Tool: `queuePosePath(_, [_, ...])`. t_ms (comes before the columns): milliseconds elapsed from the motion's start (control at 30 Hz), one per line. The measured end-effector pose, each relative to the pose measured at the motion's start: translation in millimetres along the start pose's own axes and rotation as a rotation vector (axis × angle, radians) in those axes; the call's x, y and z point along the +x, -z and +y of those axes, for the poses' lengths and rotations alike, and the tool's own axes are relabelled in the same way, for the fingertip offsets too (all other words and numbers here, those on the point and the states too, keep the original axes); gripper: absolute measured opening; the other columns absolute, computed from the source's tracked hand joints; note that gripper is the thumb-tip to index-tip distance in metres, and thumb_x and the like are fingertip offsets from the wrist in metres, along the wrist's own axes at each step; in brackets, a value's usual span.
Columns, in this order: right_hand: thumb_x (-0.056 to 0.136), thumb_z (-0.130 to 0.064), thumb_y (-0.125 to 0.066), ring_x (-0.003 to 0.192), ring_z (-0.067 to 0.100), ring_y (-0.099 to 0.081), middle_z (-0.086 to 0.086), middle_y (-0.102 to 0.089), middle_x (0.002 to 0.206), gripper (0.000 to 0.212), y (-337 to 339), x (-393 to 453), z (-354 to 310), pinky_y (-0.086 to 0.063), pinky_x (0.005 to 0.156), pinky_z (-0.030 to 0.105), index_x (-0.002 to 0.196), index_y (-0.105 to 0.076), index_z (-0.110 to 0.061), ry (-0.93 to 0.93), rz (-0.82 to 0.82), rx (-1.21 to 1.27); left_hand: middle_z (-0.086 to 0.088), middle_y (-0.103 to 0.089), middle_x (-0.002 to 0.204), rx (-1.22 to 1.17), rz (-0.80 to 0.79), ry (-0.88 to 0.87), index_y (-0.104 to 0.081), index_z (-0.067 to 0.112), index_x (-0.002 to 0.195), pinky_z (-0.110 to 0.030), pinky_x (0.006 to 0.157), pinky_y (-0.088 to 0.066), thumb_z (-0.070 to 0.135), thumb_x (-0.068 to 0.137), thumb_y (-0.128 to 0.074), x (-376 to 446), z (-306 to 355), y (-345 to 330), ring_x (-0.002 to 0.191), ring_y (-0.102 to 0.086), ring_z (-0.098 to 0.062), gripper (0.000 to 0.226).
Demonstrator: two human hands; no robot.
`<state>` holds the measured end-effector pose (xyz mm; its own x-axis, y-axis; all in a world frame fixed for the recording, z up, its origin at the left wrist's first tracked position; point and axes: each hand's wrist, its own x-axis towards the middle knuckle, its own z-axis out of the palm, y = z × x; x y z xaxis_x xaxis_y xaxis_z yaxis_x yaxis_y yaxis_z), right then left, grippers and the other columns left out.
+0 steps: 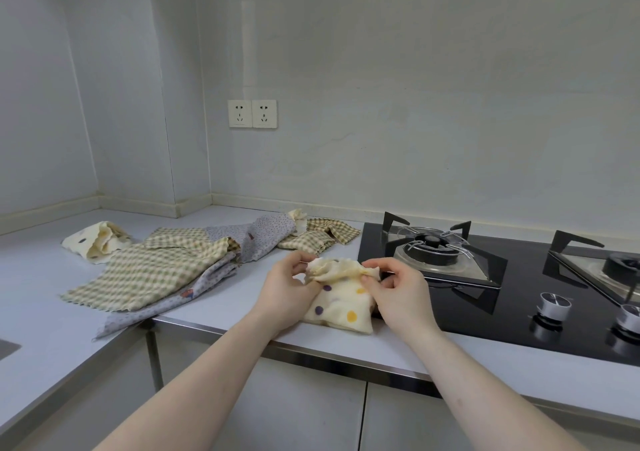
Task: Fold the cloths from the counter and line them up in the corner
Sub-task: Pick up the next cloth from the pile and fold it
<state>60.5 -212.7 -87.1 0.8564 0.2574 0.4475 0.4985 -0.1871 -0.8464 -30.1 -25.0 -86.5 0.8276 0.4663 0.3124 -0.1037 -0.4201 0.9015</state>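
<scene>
A cream cloth with yellow and purple dots [341,306] lies bunched near the counter's front edge, beside the stove. My left hand [289,287] pinches its upper left edge and my right hand [394,286] pinches its upper right edge, both lifting the top hem. To the left lie a green checked cloth [152,270], a lilac flowered cloth [249,239] partly under it, and a second checked cloth [318,235] further back. Another cream dotted cloth [97,241] sits crumpled toward the corner.
A black glass gas stove [519,312] with burner grates [436,246] and knobs [550,306] is right beside my right hand. Two wall sockets [252,113] are on the back wall. The white counter [41,294] wraps round the left corner; a sink edge [8,346] shows at far left.
</scene>
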Motion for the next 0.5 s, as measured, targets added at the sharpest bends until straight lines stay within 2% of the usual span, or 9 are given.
queuePosePath(67, [0.087,-0.017,-0.079,0.07,0.012,-0.068,-0.002,-0.073,0.075,0.019,-0.5,-1.2,-0.6,-0.056,0.067,0.03,0.09,-0.075,-0.036,0.002,0.004,0.013,0.007,-0.075,0.101,-0.039,-0.01,-0.003,-0.068,0.022,0.102,-0.032,0.063,-0.057,0.005,0.09,-0.069,0.9,-1.4,-0.9,0.069,-0.072,-0.016,0.021])
queuePosePath(167, [0.089,-0.011,-0.076,0.087,0.001,-0.07,-0.014,-0.075,0.09,0.022,-0.7,-5.5,-3.3,-0.058,0.078,0.023,0.089,-0.076,-0.033,0.068,0.002,0.003,0.005,-0.075,0.092,-0.048,-0.045,-0.003,-0.068,0.012,0.102,-0.022,0.063,-0.054,-0.003,0.091,-0.068,1.7,-1.0,-1.5,0.071,-0.074,-0.013,0.019])
queuePosePath(200, [0.09,-0.01,-0.075,0.088,-0.001,-0.069,-0.016,-0.075,0.091,0.022,-0.5,-7.3,-5.0,-0.058,0.079,0.021,0.09,-0.076,-0.031,0.088,-0.002,-0.005,0.004,-0.075,0.087,-0.043,-0.057,0.004,-0.068,0.013,0.101,-0.02,0.063,-0.053,-0.003,0.091,-0.067,1.9,-0.7,-1.3,0.071,-0.072,-0.013,0.019])
queuePosePath(267, [0.091,-0.009,-0.073,0.089,-0.001,-0.069,-0.016,-0.074,0.09,0.02,-0.6,-10.6,-8.1,-0.058,0.079,0.02,0.092,-0.074,-0.029,0.128,-0.016,-0.035,-0.002,-0.077,0.083,-0.002,-0.077,0.021,-0.071,0.021,0.097,-0.027,0.069,-0.053,0.0,0.09,-0.065,4.1,-2.2,-0.2,0.074,-0.07,-0.017,0.023])
queuePosePath(333, [0.091,-0.009,-0.071,0.091,0.0,-0.068,-0.017,-0.072,0.092,0.02,-1.3,-13.4,-9.7,-0.057,0.079,0.019,0.095,-0.072,-0.029,0.188,-0.052,-0.1,-0.005,-0.078,0.088,0.06,-0.088,0.042,-0.072,0.028,0.095,-0.032,0.076,-0.054,0.004,0.089,-0.06,5.3,-2.6,3.0,0.081,-0.07,-0.019,0.028])
queuePosePath(400, [0.089,-0.011,-0.07,0.092,0.001,-0.064,-0.019,-0.069,0.095,0.023,-2.3,-17.2,-12.4,-0.053,0.078,0.017,0.098,-0.071,-0.032,0.257,-0.093,-0.203,-0.003,-0.077,0.092,0.073,-0.082,0.057,-0.074,0.029,0.093,-0.03,0.079,-0.052,0.005,0.088,-0.054,4.8,-0.7,6.1,0.089,-0.07,-0.02,0.031])
queuePosePath(500, [0.086,-0.009,-0.068,0.092,0.005,-0.058,-0.018,-0.064,0.089,0.028,-2.1,-21.2,-16.0,-0.048,0.077,0.016,0.101,-0.072,-0.032,0.298,-0.128,-0.273,-0.002,-0.073,0.093,0.12,-0.067,0.046,-0.073,0.027,0.087,-0.024,0.074,-0.048,0.007,0.088,-0.05,2.8,4.1,5.3,0.088,-0.065,-0.018,0.03])
